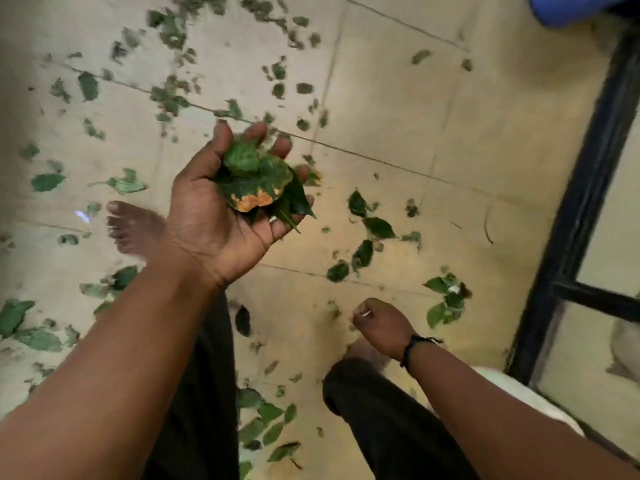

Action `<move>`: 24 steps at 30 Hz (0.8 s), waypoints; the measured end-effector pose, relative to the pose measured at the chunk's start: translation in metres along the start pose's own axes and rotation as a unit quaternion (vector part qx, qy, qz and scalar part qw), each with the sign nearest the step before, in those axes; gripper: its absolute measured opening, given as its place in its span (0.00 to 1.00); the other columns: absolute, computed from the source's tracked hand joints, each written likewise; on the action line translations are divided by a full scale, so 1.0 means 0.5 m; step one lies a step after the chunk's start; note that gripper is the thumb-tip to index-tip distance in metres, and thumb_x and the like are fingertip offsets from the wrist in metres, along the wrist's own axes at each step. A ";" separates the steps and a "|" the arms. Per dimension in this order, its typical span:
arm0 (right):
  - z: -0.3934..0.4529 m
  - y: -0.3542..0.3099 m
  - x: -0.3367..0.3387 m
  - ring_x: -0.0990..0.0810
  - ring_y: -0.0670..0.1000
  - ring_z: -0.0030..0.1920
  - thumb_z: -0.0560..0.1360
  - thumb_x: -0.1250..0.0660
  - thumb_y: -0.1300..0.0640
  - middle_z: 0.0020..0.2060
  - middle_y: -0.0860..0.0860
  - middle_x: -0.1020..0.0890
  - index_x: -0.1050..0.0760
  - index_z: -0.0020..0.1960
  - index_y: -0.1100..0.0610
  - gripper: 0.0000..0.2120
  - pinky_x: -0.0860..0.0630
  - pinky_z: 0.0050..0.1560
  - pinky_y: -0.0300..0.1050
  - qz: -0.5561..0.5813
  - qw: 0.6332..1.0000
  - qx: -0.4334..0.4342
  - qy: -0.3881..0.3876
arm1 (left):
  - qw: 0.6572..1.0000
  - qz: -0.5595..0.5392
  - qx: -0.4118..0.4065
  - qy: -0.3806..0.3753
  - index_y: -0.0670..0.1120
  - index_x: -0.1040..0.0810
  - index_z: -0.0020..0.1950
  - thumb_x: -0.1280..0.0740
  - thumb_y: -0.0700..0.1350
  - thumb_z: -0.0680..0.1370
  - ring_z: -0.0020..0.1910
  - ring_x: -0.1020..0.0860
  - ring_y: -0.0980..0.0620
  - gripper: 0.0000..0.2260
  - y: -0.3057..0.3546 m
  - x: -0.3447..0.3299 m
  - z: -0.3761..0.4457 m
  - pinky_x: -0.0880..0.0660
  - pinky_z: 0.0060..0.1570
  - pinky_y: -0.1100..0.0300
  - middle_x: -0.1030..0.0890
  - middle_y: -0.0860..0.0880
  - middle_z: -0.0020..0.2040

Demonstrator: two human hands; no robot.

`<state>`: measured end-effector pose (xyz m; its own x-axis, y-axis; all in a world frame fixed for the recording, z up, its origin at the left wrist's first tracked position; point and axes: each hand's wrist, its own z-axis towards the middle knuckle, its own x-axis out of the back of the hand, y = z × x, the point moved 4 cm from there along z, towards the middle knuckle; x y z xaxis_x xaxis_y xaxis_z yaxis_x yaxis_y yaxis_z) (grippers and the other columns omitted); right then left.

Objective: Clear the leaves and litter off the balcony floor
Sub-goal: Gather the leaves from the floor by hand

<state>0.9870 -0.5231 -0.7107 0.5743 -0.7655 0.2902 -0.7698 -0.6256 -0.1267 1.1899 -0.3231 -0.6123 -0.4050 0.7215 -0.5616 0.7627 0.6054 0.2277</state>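
Observation:
My left hand (221, 209) is held palm up at the centre of the view, its fingers curled round a bunch of green leaves (263, 181), one with an orange-brown patch. Lower right, my right hand (379, 327) is near the floor, fingers curled, pinching a small pale scrap of litter (365, 312). Several green leaves lie scattered over the beige tiled floor (398, 109), with clusters at the right leaves (445, 299), the middle leaves (367, 233) and by my legs leaves (266, 420).
A black metal railing (585, 202) runs down the right side. A blue object (568, 8) sits at the top right corner. My bare left foot (133, 230) and dark trouser legs (381, 410) stand among the leaves. A white object (519, 393) lies by the railing.

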 end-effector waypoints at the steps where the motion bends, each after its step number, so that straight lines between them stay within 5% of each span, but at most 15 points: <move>1: -0.007 0.030 0.005 0.23 0.54 0.48 0.78 0.38 0.52 0.47 0.51 0.20 0.25 0.49 0.53 0.05 0.28 0.46 0.45 -0.026 1.000 0.002 -0.015 | 1.000 0.018 0.022 -0.004 0.51 0.16 0.45 0.40 0.57 0.80 0.52 0.18 0.42 0.16 -0.034 -0.005 -0.002 0.19 0.48 0.46 0.17 0.49 0.51; 5: -0.017 0.159 0.042 0.24 0.55 0.54 0.80 0.40 0.51 0.54 0.54 0.21 0.26 0.55 0.53 0.09 0.30 0.48 0.45 -0.136 0.990 -0.016 -0.047 | 0.995 0.055 0.085 -0.019 0.51 0.15 0.45 0.40 0.57 0.79 0.52 0.17 0.41 0.17 -0.128 -0.032 -0.015 0.21 0.49 0.44 0.16 0.49 0.52; 9: 0.035 0.221 0.086 0.24 0.58 0.60 0.81 0.42 0.54 0.61 0.57 0.23 0.27 0.62 0.58 0.13 0.29 0.52 0.45 -0.145 0.988 -0.057 0.006 | 0.993 0.067 0.098 -0.007 0.52 0.14 0.42 0.39 0.57 0.78 0.49 0.16 0.44 0.17 -0.169 -0.026 -0.014 0.19 0.45 0.47 0.16 0.50 0.50; 19: 0.256 0.154 0.045 0.23 0.58 0.51 0.79 0.37 0.50 0.47 0.55 0.24 0.27 0.52 0.58 0.11 0.34 0.43 0.43 0.121 0.980 -0.089 0.129 | 0.974 0.158 0.160 0.041 0.50 0.14 0.42 0.40 0.56 0.78 0.51 0.17 0.43 0.17 -0.214 0.052 0.009 0.18 0.45 0.45 0.16 0.48 0.50; 24: 0.335 0.123 -0.001 0.26 0.61 0.63 0.76 0.32 0.44 0.65 0.59 0.26 0.35 0.71 0.61 0.31 0.28 0.53 0.48 0.260 0.942 -0.149 0.153 | 0.962 0.204 0.169 0.065 0.49 0.13 0.42 0.37 0.55 0.75 0.52 0.16 0.42 0.15 -0.205 0.083 0.017 0.20 0.47 0.44 0.15 0.46 0.52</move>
<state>0.9860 -0.5866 -0.8774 0.0270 -0.8490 0.5277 -0.9950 -0.0735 -0.0673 1.0990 -0.3582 -0.6656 -0.0810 0.9252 -0.3708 0.9832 0.1353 0.1227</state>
